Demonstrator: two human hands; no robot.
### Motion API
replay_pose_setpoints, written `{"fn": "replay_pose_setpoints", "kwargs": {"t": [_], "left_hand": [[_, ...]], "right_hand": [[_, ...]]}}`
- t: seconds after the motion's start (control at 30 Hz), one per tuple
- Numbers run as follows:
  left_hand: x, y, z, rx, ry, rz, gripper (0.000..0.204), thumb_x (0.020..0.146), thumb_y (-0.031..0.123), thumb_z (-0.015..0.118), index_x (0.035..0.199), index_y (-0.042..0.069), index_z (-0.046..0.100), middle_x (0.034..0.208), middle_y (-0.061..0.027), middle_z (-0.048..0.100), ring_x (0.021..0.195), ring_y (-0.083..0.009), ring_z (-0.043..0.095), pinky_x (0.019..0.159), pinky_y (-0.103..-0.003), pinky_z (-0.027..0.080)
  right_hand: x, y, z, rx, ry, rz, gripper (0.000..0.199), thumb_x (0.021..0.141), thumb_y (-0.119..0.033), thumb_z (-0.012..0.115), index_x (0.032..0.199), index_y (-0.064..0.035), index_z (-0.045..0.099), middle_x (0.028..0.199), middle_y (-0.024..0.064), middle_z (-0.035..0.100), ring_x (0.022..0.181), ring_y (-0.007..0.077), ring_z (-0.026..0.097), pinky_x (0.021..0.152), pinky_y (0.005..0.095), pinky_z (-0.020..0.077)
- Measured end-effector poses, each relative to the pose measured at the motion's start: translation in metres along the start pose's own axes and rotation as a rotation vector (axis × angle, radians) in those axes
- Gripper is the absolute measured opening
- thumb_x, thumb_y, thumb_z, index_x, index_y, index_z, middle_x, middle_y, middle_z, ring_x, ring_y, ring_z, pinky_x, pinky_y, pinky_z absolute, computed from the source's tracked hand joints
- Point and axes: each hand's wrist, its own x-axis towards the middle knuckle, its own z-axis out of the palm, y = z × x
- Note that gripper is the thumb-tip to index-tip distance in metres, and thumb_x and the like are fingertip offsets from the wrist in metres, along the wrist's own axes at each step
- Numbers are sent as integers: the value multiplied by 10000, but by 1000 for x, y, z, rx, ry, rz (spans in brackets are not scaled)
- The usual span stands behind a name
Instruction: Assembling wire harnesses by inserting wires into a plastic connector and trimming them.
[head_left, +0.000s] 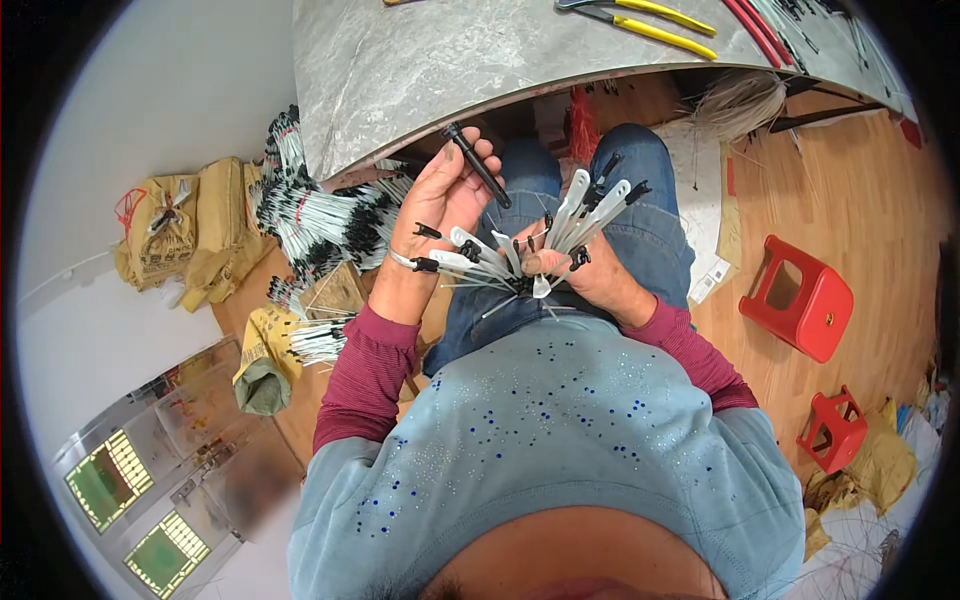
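A short, black, rod-like piece [478, 167] with a wider end is pinched between the thumb and fingers of my left hand [445, 195], just below the table edge. My right hand [602, 278] is closed round a fanned bunch of thin rods with pale flat tips and black clips [574, 215]. This bunch spreads over my lap, some rods pointing up and others towards my left wrist. The black piece's lower end hangs close above the bunch; I cannot tell whether they touch. My right fingers are partly hidden behind the rods.
Ahead is a grey marbled tabletop [420, 75] with yellow-handled pliers [665, 30] and red handles [757, 32]. Tied bundles of pale rods with black ends [310, 215] and brown sacks [215, 215] lie to the left. Red stools [815, 310] stand on the wooden floor at right.
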Motion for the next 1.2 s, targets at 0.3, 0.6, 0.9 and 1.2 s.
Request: {"fn": "replay_pose_setpoints", "kwargs": {"t": [0.3,0.6,0.9,1.2], "left_hand": [[-7,-2,12,135,-8,-27,303,972,156,624,1241,19,603,1115,-105,668,1009,-226,649,913,-376,523],[-26,9,25,585,-140,-278,315,868,155,741,1116,-34,693,1038,-109,683,999,-196,651,864,-311,538],[-19,8,14,639,-440,-161,316,898,249,705,1139,45,715,1074,-125,657,1023,-229,607,894,-354,497],[-27,6,29,586,-237,-247,352,920,236,688,1155,-24,648,1040,-98,697,911,-156,672,847,-283,535]], "right_hand": [[-1,7,-3,75,-20,-50,279,906,-100,662,1136,44,596,1098,145,683,1024,219,678,855,349,580],[-3,3,0,13,57,-26,312,899,-146,698,1152,8,605,1064,58,671,1023,161,643,881,318,541],[-3,14,-3,-118,107,-51,335,877,-281,733,1071,-22,647,960,31,669,891,125,596,803,310,512],[1,15,-5,-150,77,-57,337,876,-286,728,1073,-26,645,965,35,674,909,129,606,822,308,511]]}}
